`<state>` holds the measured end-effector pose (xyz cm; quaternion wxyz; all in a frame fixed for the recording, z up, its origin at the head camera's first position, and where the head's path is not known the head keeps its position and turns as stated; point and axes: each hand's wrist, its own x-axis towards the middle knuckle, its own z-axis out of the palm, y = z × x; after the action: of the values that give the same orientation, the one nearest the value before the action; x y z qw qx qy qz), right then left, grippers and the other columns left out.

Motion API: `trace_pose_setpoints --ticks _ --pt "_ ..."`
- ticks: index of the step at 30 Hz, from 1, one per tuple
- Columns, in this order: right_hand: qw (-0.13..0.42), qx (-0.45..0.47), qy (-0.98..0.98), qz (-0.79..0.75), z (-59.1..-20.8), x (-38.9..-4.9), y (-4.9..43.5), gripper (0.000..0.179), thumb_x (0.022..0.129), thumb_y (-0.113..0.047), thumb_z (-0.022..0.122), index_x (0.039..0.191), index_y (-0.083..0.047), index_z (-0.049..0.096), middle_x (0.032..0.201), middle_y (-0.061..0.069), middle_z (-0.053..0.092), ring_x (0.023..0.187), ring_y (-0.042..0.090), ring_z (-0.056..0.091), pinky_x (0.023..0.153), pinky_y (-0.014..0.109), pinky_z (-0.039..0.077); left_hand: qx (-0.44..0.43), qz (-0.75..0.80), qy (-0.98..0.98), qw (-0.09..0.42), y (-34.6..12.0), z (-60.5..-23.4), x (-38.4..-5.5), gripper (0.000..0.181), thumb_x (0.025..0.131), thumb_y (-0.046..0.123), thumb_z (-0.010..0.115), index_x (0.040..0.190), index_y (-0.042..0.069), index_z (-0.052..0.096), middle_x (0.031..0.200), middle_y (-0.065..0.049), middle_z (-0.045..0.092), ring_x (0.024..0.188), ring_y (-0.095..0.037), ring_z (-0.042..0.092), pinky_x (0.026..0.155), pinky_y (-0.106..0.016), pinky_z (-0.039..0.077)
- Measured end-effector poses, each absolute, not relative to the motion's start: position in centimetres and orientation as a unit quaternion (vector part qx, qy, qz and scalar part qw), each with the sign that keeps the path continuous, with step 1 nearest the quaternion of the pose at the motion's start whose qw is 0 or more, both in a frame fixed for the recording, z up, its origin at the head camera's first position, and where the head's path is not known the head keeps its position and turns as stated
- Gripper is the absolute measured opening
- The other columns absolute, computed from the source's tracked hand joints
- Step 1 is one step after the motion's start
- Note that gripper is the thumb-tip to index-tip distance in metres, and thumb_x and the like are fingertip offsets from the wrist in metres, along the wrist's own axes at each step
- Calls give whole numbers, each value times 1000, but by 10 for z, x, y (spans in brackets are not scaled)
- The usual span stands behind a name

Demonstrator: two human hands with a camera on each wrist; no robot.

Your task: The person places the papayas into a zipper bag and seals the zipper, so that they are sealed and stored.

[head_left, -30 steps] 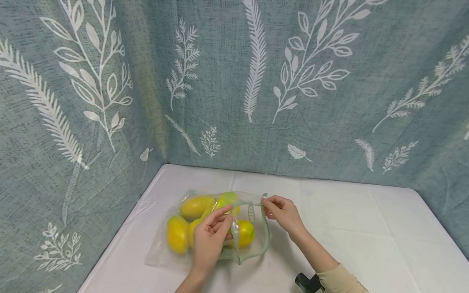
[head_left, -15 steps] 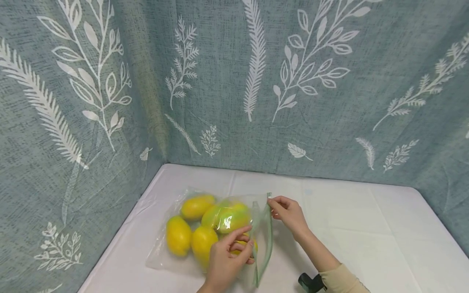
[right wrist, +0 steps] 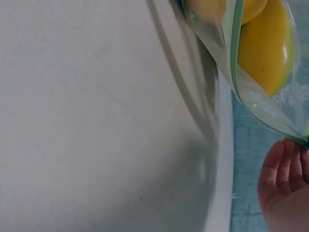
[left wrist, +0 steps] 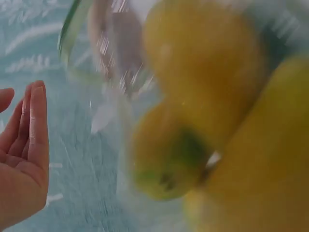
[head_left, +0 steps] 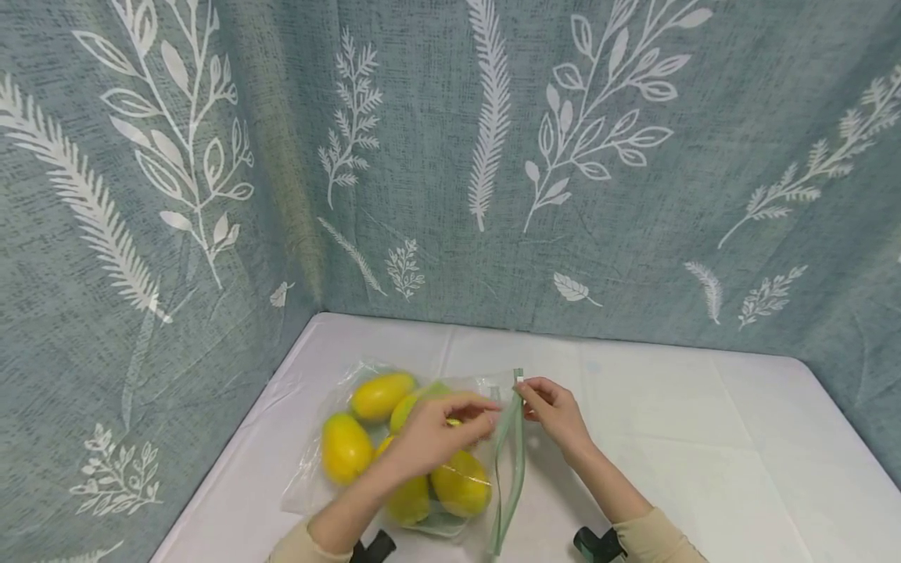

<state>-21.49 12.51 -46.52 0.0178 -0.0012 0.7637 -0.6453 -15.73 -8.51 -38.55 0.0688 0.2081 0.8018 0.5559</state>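
A clear zip bag [head_left: 301, 493] with a green-edged mouth [head_left: 519, 461] lies on the table, its mouth toward the right. Several yellow mangoes [head_left: 346, 448] are inside, some with green patches. My right hand [head_left: 558, 416] pinches the far corner of the mouth; the right wrist view shows the fingers of that hand [right wrist: 288, 186] at the end of the green rim [right wrist: 234, 53]. Above the bag, near the mouth, reaches my left hand [head_left: 438, 432], hiding part of the fruit. In the left wrist view the left hand [left wrist: 26, 159] has nearly straight fingers and holds nothing.
White cloth covers the table [head_left: 676, 438]. A blue-green curtain [head_left: 436, 156] with white leaf patterns stands behind it and along the left side. Dark wrist devices [head_left: 598, 543] show near both sleeves at the front.
My left hand has left the near side of the mouth and moved to the far side, over the bag. The mouth has flattened from a wide loop to a narrow gap. The right hand keeps its pinch.
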Motion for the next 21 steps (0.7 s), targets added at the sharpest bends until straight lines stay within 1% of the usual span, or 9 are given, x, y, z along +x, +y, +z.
trace_pose_setpoints --ticks 2,4,6,8,10,12,16,19,21 --pt "15 -5 763 -646 -467 -216 125 24 96 -23 63 105 -2 69 86 3 69 77 15 61 74 34 57 199 583 781 103 -86 -376 -180 29 95 27 65 115 8 71 102 -4 72 92 -17 67 79 -32 57" --pt "15 -10 761 -649 -468 -216 125 24 97 -24 62 106 -2 69 87 4 69 78 16 61 74 35 57 189 600 766 134 -85 -372 -202 31 96 26 63 119 6 69 110 -7 70 101 -21 65 88 -38 54" --pt "16 -16 761 -649 -470 -216 125 26 97 -25 62 106 -2 68 88 4 69 79 16 61 74 34 57 180 591 770 158 -82 -371 -222 33 97 27 62 122 7 67 117 -6 67 109 -21 62 96 -43 49" --pt "18 -19 760 -649 -470 -216 124 27 98 -26 61 106 -2 68 88 4 69 79 16 61 73 32 56 177 565 787 173 -79 -374 -237 34 97 28 62 125 8 66 120 -5 66 114 -22 60 101 -45 45" --pt "18 -20 759 -651 -471 -215 124 27 98 -26 61 106 -1 68 87 4 69 78 16 61 73 31 56 180 537 804 183 -75 -379 -249 36 97 29 62 127 9 65 124 -4 65 118 -22 58 103 -44 43" --pt "18 -19 756 -654 -471 -215 124 26 98 -26 61 105 -1 68 87 4 68 78 16 61 72 30 55 186 520 810 196 -71 -385 -259 38 97 28 62 129 8 63 126 -5 63 120 -24 56 103 -44 43" --pt "18 -17 751 -660 -470 -215 123 25 98 -24 61 106 -1 68 87 4 68 77 17 60 71 31 55 216 501 809 219 -65 -400 -271 38 98 25 59 130 3 61 128 -9 62 122 -26 54 103 -42 43" --pt "20 -17 748 -663 -470 -215 122 24 98 -23 61 107 -1 68 87 4 68 76 17 60 71 31 55 225 491 810 229 -62 -408 -273 36 99 24 58 127 1 62 124 -10 64 119 -25 56 102 -41 43" --pt "21 -19 745 -666 -470 -215 122 25 98 -23 61 107 -1 68 88 4 68 76 17 60 72 32 55 217 493 811 228 -60 -412 -271 34 99 24 59 123 2 65 120 -8 66 115 -23 58 102 -41 43"
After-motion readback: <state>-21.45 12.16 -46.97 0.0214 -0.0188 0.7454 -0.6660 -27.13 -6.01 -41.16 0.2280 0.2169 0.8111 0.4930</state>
